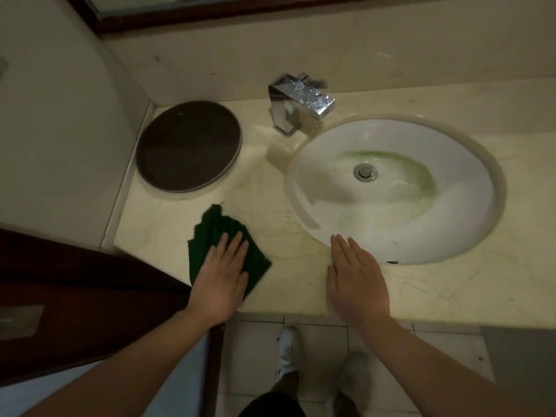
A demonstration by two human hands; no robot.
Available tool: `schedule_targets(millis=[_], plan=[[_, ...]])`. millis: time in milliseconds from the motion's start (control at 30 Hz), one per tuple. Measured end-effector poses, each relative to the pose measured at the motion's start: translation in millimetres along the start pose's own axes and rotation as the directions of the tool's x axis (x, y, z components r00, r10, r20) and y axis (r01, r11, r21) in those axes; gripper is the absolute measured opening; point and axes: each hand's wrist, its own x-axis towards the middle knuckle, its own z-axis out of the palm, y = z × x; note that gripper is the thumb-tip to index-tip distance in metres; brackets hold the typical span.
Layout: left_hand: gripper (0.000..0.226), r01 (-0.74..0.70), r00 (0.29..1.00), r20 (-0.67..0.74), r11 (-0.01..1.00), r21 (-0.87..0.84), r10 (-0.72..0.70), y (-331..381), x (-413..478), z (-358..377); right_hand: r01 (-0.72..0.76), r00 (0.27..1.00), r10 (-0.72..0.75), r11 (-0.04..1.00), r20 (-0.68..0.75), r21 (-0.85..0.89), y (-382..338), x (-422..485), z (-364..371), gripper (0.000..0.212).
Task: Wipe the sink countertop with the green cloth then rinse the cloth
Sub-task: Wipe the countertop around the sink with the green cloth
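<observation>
The cloth (210,233) is pressed flat on the counter (294,266) by the left hand (221,278), fingers straight and slightly apart. It lies near the front edge, at eight o'clock from the sink (451,221). The right hand (356,281) is laid flat, fingers together, fingertips at the sink's seven-o'clock rim. Bare counter is left between the hands. A tray (188,145) sits at eleven o'clock from the cloth.
</observation>
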Motion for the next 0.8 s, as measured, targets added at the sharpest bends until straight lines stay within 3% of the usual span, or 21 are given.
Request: schedule_targets(millis=[133,233,367,500,700,800], plan=[[0.063,0.258,0.964,-0.035,0.96,-0.106,-0.263,18,58,-19,-0.01,1.0,0.01,1.0,-0.014,-0.003,-2,-1,-1,0.061],[0.063,0.307,0.949,-0.029,0.941,-0.144,-0.314,38,96,-32,-0.004,1.0,0.003,1.0,-0.007,-0.009,-3,0,-1,0.062],[0.06,0.107,0.994,0.0,0.991,-0.086,-0.107,96,113,-50,0.004,1.0,-0.003,1.0,0.025,-0.015,-4,1,-2,0.061],[0.05,-0.106,0.994,-0.007,0.991,-0.087,0.106,135,87,-46,-0.001,1.0,0.0,0.999,-0.017,-0.046,-4,0,-1,0.062],[0.065,-0.309,0.951,-0.016,0.944,-0.112,0.309,108,48,-31,-0.024,0.999,0.02,0.994,-0.037,-0.111,-1,0,3,0.058],[0.066,-0.266,0.963,0.014,0.957,-0.111,0.269,72,45,-31,-0.028,0.998,0.024,0.997,-0.06,-0.075,-2,0,2,0.056]])
